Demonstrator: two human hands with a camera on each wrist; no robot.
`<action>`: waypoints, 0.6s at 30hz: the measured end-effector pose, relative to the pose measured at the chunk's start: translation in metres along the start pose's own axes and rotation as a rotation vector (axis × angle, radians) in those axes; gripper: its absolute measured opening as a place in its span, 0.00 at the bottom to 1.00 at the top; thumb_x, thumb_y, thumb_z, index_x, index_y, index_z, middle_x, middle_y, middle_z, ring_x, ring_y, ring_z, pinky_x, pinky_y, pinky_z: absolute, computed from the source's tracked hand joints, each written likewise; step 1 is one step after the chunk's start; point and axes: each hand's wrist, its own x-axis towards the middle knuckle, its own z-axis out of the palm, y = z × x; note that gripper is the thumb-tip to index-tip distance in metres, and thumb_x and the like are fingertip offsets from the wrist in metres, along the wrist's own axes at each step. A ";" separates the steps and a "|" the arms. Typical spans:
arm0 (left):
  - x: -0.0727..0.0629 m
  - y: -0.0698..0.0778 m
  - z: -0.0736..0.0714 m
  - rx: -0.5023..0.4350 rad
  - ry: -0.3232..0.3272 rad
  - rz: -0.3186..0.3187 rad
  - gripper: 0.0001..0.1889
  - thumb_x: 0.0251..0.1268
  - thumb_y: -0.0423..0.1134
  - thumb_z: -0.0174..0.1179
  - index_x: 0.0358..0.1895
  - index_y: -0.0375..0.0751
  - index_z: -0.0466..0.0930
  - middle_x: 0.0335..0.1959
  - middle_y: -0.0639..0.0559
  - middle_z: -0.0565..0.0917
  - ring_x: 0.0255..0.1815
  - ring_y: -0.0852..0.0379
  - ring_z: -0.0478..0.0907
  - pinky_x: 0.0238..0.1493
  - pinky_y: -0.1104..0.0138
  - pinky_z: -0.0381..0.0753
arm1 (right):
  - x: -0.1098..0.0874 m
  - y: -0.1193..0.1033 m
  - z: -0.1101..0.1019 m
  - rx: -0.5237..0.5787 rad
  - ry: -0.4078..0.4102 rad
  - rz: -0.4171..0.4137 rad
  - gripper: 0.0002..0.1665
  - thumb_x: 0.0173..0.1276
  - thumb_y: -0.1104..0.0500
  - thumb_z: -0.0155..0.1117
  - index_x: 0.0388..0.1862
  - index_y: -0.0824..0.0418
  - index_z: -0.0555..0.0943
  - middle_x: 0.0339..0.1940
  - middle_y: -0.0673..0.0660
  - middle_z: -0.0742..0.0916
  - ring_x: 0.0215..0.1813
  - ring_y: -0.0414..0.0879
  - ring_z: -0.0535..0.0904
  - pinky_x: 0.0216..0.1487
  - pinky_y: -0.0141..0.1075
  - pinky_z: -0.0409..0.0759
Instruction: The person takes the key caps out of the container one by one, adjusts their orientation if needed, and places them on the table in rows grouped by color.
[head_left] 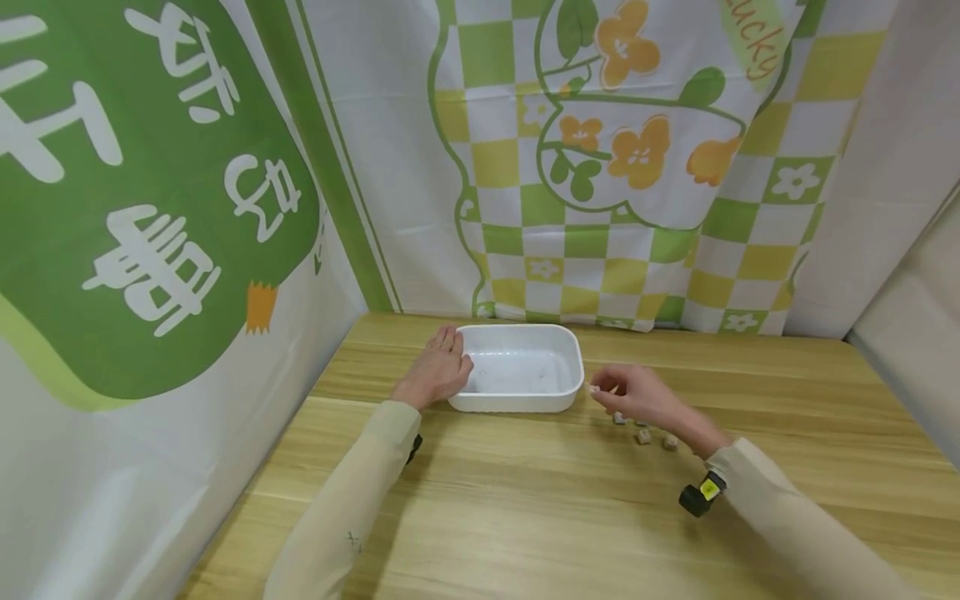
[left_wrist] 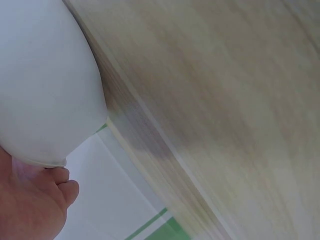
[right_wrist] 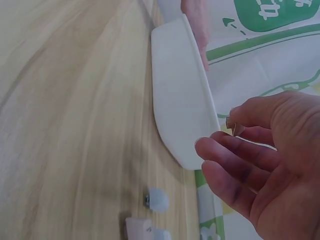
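A white rectangular plastic basin (head_left: 517, 403) stands on the wooden table. My left hand (head_left: 438, 367) grips its left rim, with the thumb on the inner side; in the left wrist view the hand (left_wrist: 35, 200) lies against the rim below the pale wall (left_wrist: 45, 85). Just off the basin's right end, my right hand (head_left: 633, 393) pinches a small light cube (right_wrist: 235, 126) between thumb and index finger, the other fingers loosely bent. Under this hand lie several small cubes (head_left: 643, 436) on the table; one pinkish cube (right_wrist: 140, 229) has a dark mark on its face.
The wooden tabletop (head_left: 510, 517) runs back to a hanging cloth (head_left: 600, 267) with a green and yellow check behind the basin. A white cloth with green print (head_left: 187, 358) hangs along the left side.
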 end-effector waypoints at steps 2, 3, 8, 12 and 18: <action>0.000 -0.001 0.000 0.004 0.002 -0.001 0.36 0.75 0.51 0.22 0.77 0.26 0.42 0.80 0.33 0.39 0.82 0.40 0.36 0.82 0.54 0.39 | -0.003 0.001 -0.001 -0.019 0.002 -0.001 0.11 0.71 0.57 0.62 0.46 0.63 0.82 0.37 0.60 0.88 0.29 0.49 0.84 0.25 0.34 0.82; 0.000 -0.001 0.000 0.002 0.004 -0.001 0.36 0.75 0.51 0.22 0.77 0.27 0.42 0.80 0.33 0.40 0.82 0.40 0.36 0.82 0.54 0.40 | -0.005 0.002 -0.001 -0.029 0.003 -0.012 0.12 0.70 0.58 0.62 0.46 0.64 0.82 0.36 0.59 0.88 0.29 0.48 0.84 0.25 0.33 0.82; 0.000 -0.002 0.001 0.001 0.005 -0.004 0.36 0.75 0.51 0.21 0.77 0.27 0.42 0.80 0.33 0.40 0.82 0.40 0.36 0.82 0.54 0.40 | -0.010 0.008 -0.001 -0.086 0.022 -0.070 0.11 0.69 0.58 0.64 0.44 0.63 0.83 0.31 0.53 0.87 0.26 0.38 0.80 0.26 0.30 0.79; 0.000 -0.003 0.000 0.001 0.008 -0.001 0.36 0.75 0.51 0.22 0.77 0.27 0.42 0.80 0.33 0.41 0.82 0.40 0.37 0.82 0.54 0.40 | -0.014 0.013 0.001 -0.143 0.056 -0.107 0.08 0.67 0.58 0.65 0.41 0.61 0.84 0.29 0.48 0.85 0.26 0.34 0.76 0.26 0.29 0.76; 0.000 -0.003 0.000 -0.008 -0.001 0.008 0.35 0.76 0.49 0.25 0.77 0.27 0.42 0.80 0.34 0.39 0.82 0.40 0.36 0.82 0.53 0.40 | -0.022 0.014 0.003 -0.194 0.036 -0.027 0.06 0.67 0.57 0.65 0.40 0.57 0.84 0.29 0.46 0.85 0.27 0.34 0.76 0.28 0.29 0.76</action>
